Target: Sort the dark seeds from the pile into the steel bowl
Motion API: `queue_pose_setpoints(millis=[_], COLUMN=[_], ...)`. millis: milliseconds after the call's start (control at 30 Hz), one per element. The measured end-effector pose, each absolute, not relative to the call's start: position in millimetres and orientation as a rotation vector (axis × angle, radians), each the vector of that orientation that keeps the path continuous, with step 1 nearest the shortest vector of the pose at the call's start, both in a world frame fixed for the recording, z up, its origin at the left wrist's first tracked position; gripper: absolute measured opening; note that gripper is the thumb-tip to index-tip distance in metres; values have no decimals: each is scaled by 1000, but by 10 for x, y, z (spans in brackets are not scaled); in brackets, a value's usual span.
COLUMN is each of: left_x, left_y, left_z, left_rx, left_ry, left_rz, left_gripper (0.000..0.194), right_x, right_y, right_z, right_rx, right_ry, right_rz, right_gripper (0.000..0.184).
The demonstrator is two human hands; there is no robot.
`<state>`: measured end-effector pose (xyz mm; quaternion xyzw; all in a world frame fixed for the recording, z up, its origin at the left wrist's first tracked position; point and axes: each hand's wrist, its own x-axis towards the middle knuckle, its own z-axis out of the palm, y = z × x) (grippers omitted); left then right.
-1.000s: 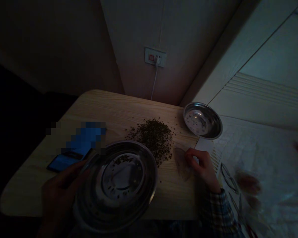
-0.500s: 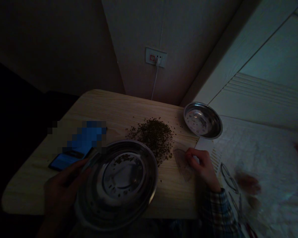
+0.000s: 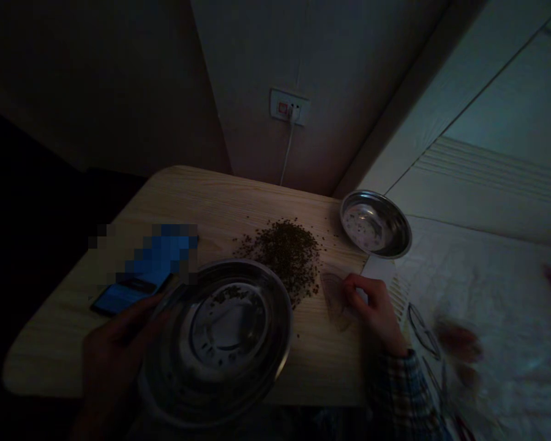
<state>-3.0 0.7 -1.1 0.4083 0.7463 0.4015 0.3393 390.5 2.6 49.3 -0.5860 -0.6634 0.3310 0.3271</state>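
My left hand (image 3: pixel 117 352) grips a shiny steel bowl (image 3: pixel 275 367) by its left rim, holding it tilted over the table's front edge. A few small dark grains lie in its bottom. A loose heap of small brownish-green grains (image 3: pixel 287 248) spreads on the wooden table just beyond the bowl. My right hand (image 3: pixel 370 303) is closed in a pinch on a clear plastic protractor (image 3: pixel 334 297), which stands at the right side of the heap. Its markings are blurred in the dim light.
A second steel bowl (image 3: pixel 375 223) sits at the table's back right corner. A phone (image 3: pixel 133 288) with a lit screen lies at left. A comb-like white piece (image 3: pixel 398 297) and glasses (image 3: pixel 423 331) are at right. A plugged cable (image 3: pixel 286 156) hangs from the wall socket (image 3: pixel 289 106).
Both hands and the tilted bowl keep almost the same place. The lower end of the protractor has moved up slightly.
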Motion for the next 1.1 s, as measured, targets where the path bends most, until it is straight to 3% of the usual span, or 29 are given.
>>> queue_pose_setpoints(millis=[1100], left_x=[-41], left_y=[3], left_z=[11], left_rx=[1092], left_ry=[1936], left_rz=[1060], left_gripper=[49], right_x=[3858], right_y=[-11], right_z=[522], right_rx=[-1527], right_ry=[-1946], right_rz=[773], right_gripper=[20])
